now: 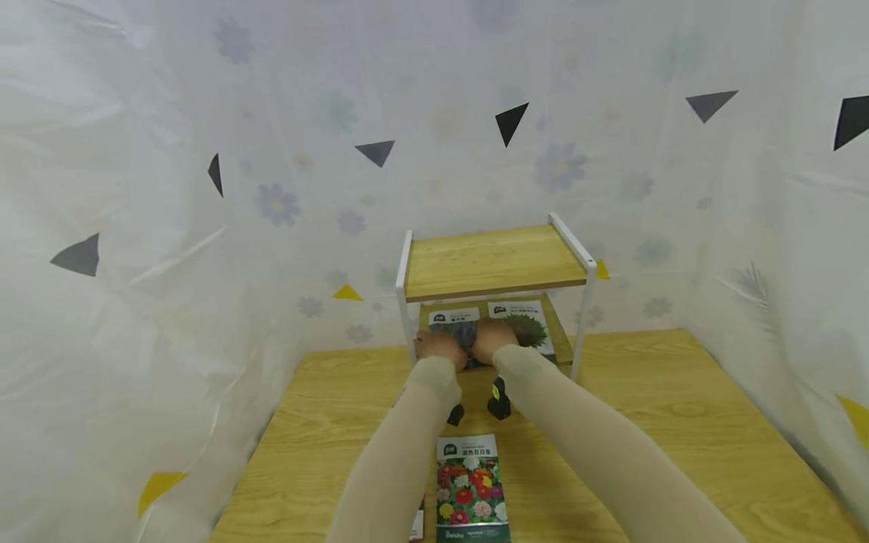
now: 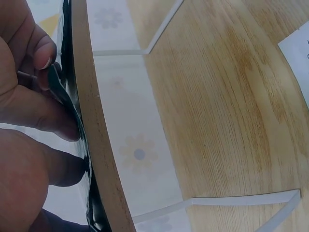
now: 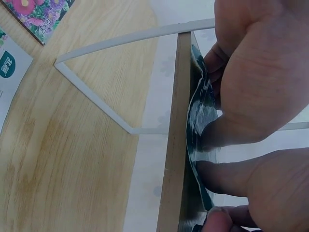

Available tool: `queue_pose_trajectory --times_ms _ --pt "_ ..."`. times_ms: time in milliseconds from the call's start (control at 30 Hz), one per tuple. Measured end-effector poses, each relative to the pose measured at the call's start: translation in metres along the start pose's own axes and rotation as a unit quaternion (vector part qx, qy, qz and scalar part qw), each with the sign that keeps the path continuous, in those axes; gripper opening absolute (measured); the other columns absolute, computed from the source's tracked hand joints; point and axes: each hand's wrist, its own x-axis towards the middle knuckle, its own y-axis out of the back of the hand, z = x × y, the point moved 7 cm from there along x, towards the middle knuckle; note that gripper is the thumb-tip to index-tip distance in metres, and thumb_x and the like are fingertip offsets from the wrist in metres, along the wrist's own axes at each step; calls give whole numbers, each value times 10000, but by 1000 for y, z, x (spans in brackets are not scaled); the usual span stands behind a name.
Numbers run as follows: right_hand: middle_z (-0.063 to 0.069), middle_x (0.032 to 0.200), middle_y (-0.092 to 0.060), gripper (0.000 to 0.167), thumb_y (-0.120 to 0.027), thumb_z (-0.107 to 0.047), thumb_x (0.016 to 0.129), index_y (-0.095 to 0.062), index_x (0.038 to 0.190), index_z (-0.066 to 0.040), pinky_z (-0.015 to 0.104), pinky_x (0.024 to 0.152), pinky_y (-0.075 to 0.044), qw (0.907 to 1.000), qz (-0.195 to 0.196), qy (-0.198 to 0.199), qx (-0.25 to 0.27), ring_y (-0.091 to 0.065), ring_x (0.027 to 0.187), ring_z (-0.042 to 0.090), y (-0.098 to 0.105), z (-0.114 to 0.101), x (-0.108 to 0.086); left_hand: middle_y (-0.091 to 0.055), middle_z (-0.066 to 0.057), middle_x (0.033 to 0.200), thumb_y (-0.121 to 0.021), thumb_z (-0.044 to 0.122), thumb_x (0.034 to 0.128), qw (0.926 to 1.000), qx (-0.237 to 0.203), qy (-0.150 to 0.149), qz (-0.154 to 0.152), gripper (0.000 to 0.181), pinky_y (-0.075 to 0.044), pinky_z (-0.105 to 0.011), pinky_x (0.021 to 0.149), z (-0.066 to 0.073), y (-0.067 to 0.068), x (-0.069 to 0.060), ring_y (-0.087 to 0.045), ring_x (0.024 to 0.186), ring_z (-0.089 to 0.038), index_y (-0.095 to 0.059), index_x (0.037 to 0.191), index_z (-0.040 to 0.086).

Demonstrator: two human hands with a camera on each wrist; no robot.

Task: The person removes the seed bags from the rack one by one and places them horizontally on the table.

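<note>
On the lower board (image 2: 104, 130) of a small two-tier shelf lies a seed packet (image 1: 456, 317) with a white top and a dark bluish picture. Both hands are at its front end. My left hand (image 1: 440, 348) pinches the dark green edge between thumb and fingers at the left. Beside it, my right hand (image 1: 494, 341) pinches the same edge; the two thumbs are close together in the right wrist view. That edge bends up slightly from the board. To the right lies a second seed packet (image 1: 532, 328) with a spiky green plant on it, partly behind my right hand.
The shelf's upper board (image 1: 495, 260) spans above both hands, between white side frames (image 1: 573, 245). On the wooden table (image 1: 645, 392) in front lies a zinnia seed packet (image 1: 471, 490). Left of it, another packet with pink and purple flowers (image 3: 41, 17) shows partly.
</note>
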Motion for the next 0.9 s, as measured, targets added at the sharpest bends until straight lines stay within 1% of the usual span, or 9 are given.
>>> queue_pose_trajectory --times_ms 200,233,367,467,600,700,800,833,900 --pt "182 1054 -650 340 -635 -254 899 -666 1078 34 480 831 -503 10000 76 6 9 -620 976 363 6 0 -4 -547 -156 1336 -551 488 928 10000 36 -17 28 558 -278 -551 1069 4 -1 1 -331 1306 -479 -624 1268 51" --pt "188 1064 -647 350 -623 -262 910 -664 1085 38 482 833 -502 9999 91 -5 87 -618 979 367 7 1 -4 -549 -156 1333 -551 483 929 10000 40 -28 44 554 -280 -552 1067 4 -1 1 -334 1303 -478 -623 1269 51" --pt "215 1188 -610 359 -555 -149 903 -619 1198 45 480 836 -487 9985 233 -59 484 -594 1039 368 11 6 -4 -550 -155 1327 -546 434 932 9999 27 -112 91 518 -286 -558 1057 6 1 1 -340 1289 -478 -614 1281 57" --pt "237 1301 -545 481 -502 -47 834 -544 1303 52 480 871 -472 9967 347 -79 728 -552 1133 377 13 9 -6 -547 -155 1333 -534 383 931 9998 -36 -177 58 494 -270 -560 1063 6 3 -1 -337 1286 -481 -600 1300 61" --pt "230 1355 -504 502 -474 -49 850 -506 1343 44 480 903 -455 9920 470 -87 1167 -506 1205 387 16 9 -9 -562 -155 1319 -510 331 935 9995 -236 -203 88 453 -248 -557 1077 5 7 -4 -341 1282 -482 -625 1266 44" --pt "216 1353 -505 465 -452 -55 884 -494 1341 18 431 798 -459 9835 650 -145 1684 -571 1052 347 21 9 -13 -596 -164 1265 -479 286 945 9983 -418 -268 296 405 -270 -557 1065 3 11 -7 -382 1250 -480 -677 1162 7" --pt "208 1332 -519 406 -410 -69 939 -475 1336 -16 359 644 -427 9721 812 -160 2197 -557 797 249 26 8 -18 -616 -210 1197 -423 259 976 9946 -729 -328 662 422 -322 -558 1032 0 16 -10 -452 1191 -477 -685 1073 -56" --pt "204 1327 -521 397 -392 -82 961 -462 1349 -35 346 595 -409 9672 825 -163 2395 -526 710 226 27 8 -21 -612 -230 1184 -408 255 984 9918 -937 -329 804 436 -333 -558 1021 -1 18 -12 -467 1175 -479 -669 1080 -80" --pt "199 1300 -535 385 -362 -108 1002 -431 1378 -65 324 530 -404 9596 835 -114 2686 -492 606 175 30 7 -27 -603 -266 1153 -395 255 993 9825 -1492 -269 1078 458 -370 -547 993 -4 21 -16 -504 1136 -471 -626 1109 -123"
